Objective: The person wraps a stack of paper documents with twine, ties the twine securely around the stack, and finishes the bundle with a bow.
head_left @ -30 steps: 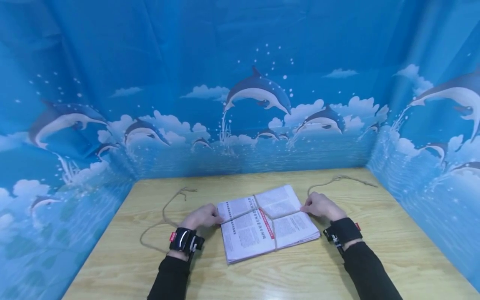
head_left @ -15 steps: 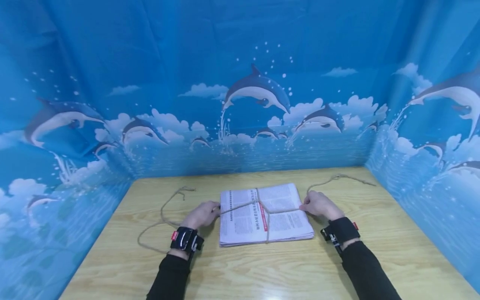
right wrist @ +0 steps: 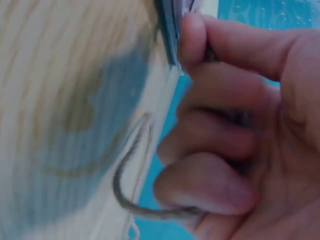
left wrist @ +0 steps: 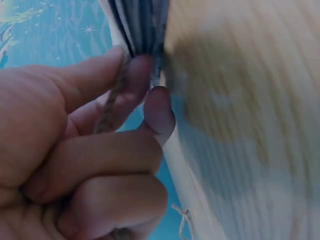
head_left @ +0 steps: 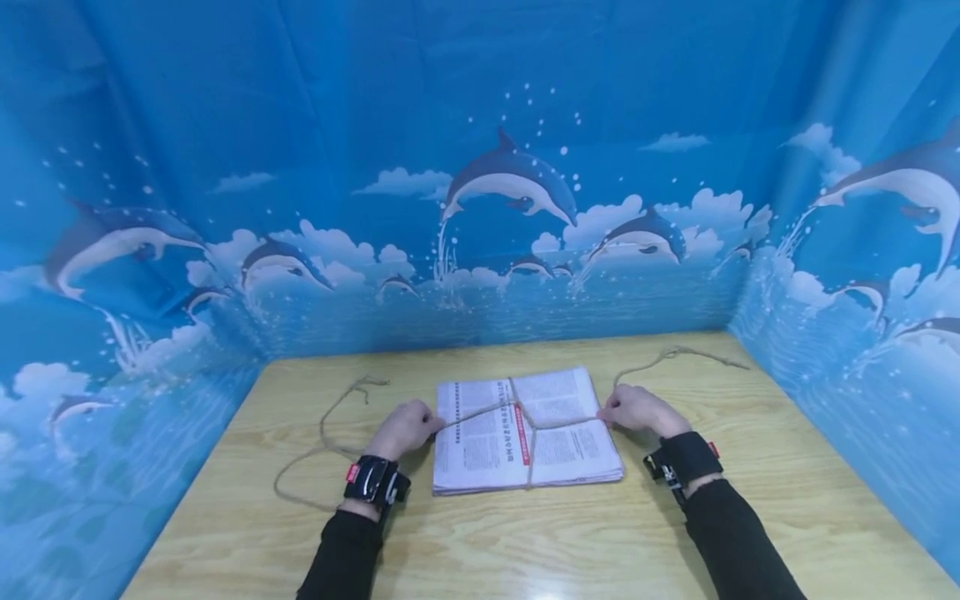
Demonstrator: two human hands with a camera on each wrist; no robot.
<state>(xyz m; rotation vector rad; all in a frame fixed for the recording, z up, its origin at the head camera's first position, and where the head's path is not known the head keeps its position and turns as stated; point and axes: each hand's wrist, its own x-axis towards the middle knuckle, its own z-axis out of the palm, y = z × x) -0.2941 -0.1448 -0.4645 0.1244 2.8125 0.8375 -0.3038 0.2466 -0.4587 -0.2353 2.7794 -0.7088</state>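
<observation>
A stack of folded newspapers [head_left: 480,458] lies on the wooden table, with brown twine [head_left: 568,423] crossing over its top and down its front and back edges. At the stack's left edge, my left hand [head_left: 405,429] pinches one side of the twine between thumb and forefinger. My right hand [head_left: 639,408] pinches the other side at the right edge. In the left wrist view the twine [left wrist: 110,105] runs into the palm beneath curled fingers. A loop of twine [right wrist: 120,185] comes out below the curled fingers in the right wrist view.
One loose twine tail [head_left: 322,433] curves over the table [head_left: 480,550] left of my left hand. Another tail [head_left: 675,352] reaches toward the back right corner. A blue dolphin-print curtain [head_left: 480,317] borders the table at the back and sides.
The newspaper stack has turned so its front edge lies nearly level, and shifted slightly left at the front. Both hands keep their pinch on the twine in almost the same places.
</observation>
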